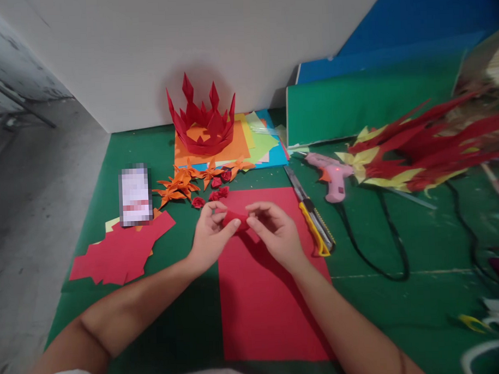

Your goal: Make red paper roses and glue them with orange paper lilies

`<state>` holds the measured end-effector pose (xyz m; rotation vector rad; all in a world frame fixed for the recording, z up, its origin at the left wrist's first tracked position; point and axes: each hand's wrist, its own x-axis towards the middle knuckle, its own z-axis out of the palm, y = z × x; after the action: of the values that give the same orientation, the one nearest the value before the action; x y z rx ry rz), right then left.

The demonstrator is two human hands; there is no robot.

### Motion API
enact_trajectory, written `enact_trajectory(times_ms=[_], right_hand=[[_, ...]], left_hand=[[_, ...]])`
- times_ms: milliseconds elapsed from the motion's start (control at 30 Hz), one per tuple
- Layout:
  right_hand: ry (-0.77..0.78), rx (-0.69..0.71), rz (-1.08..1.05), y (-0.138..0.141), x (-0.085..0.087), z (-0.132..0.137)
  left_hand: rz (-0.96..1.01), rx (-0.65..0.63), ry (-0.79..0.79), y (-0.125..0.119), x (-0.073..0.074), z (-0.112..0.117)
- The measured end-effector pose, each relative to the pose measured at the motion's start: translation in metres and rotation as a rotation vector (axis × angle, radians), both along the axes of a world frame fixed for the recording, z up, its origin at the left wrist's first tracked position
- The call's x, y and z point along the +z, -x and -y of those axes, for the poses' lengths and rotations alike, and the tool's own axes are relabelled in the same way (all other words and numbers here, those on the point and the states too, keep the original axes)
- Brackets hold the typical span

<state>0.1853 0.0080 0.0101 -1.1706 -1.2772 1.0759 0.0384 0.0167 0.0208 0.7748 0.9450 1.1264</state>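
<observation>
My left hand (pixel 210 235) and my right hand (pixel 273 232) meet over a large red paper sheet (pixel 265 306) on the green table. Both pinch a small folded red paper piece (pixel 235 218) between thumbs and fingers. Just beyond it lie a few small red paper roses (pixel 214 196) and several orange paper flowers (pixel 184 184). A red paper crown (pixel 202 123) stands on a stack of coloured paper (pixel 248 146) at the back.
A pile of cut red paper pieces (pixel 121 251) and a blurred card (pixel 135 195) lie left. A yellow utility knife (pixel 314 223) and scissors (pixel 296 185) lie right of the sheet, then a pink glue gun (pixel 333 176) with black cord (pixel 382 248), and a red-yellow paper bouquet (pixel 416 154).
</observation>
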Motion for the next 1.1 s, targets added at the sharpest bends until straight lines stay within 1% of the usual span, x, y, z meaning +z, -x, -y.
enact_trajectory(times_ms=[200, 367, 467, 533, 667, 733, 833, 933, 1033, 1100], right_hand=[[-0.065, -0.02, 0.087, 0.0009, 0.0012, 0.0], [-0.145, -0.099, 0.087, 0.0005, 0.0008, 0.0002], [-0.182, -0.122, 0.121, 0.0, 0.002, -0.0003], [-0.201, -0.102, 0.171, -0.0002, 0.0038, -0.0008], [-0.208, -0.03, 0.25, 0.0002, 0.0061, -0.0011], [-0.213, -0.009, 0.263, 0.0004, 0.0059, -0.0008], [-0.234, 0.008, 0.299, 0.0001, 0.0051, -0.0003], [-0.241, -0.024, 0.372, -0.0008, 0.0051, -0.0005], [-0.275, -0.066, 0.447, -0.0013, 0.0047, -0.0009], [-0.324, -0.058, 0.461, -0.0011, 0.0036, -0.001]], left_hand=[[0.009, -0.049, 0.002, 0.0003, -0.0012, 0.0009], [0.145, -0.008, 0.043, -0.0014, -0.0034, -0.001], [0.143, 0.011, 0.088, -0.0017, -0.0044, -0.0026], [0.116, 0.028, 0.101, -0.0016, -0.005, -0.0032], [0.028, 0.112, 0.042, -0.0005, -0.007, -0.0034], [-0.015, 0.123, 0.027, 0.0002, -0.0084, -0.003], [-0.08, 0.112, 0.005, 0.001, -0.0095, -0.002], [-0.143, 0.09, -0.029, 0.0016, -0.0087, 0.0001], [-0.133, 0.015, -0.076, 0.0023, -0.008, 0.0029], [-0.145, -0.038, -0.118, 0.0028, -0.0089, 0.0044]])
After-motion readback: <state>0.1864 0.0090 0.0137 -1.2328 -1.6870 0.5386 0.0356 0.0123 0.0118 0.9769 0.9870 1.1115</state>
